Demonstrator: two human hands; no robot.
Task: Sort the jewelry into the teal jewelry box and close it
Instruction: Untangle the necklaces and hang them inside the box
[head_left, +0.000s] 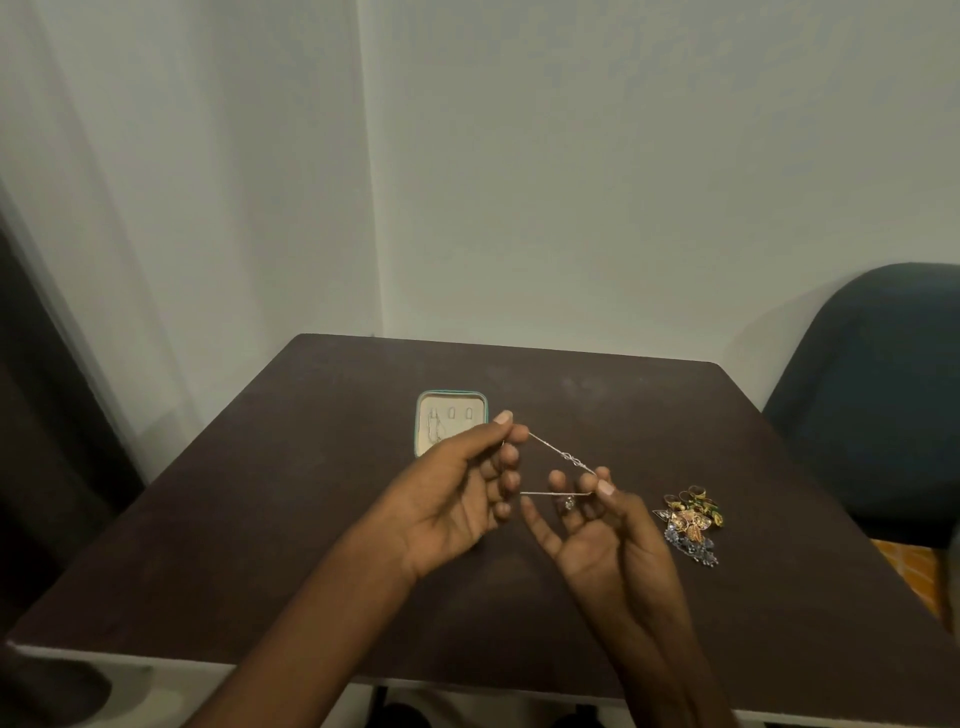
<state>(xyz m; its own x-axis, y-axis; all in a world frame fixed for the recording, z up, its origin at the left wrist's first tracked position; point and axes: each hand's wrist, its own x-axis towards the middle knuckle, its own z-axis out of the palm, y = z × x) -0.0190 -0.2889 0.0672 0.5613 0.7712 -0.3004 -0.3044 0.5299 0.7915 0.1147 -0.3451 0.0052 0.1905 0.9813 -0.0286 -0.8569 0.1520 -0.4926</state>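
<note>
Both hands (457, 499) (597, 525) pinch one chain (563, 457); one box (451, 421), perhaps open.

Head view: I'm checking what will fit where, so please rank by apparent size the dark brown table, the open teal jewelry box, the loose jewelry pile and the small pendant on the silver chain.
Largest to smallest:
1. Dark brown table
2. Open teal jewelry box
3. Loose jewelry pile, only slightly smaller than the box
4. Small pendant

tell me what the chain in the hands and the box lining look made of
Chain: thin silvery metal, likely; it glints and stretches taut between left hand and right hand. Teal jewelry box lining: pale cream, matte, probably soft fabric or foam; too small to be sure.
</note>
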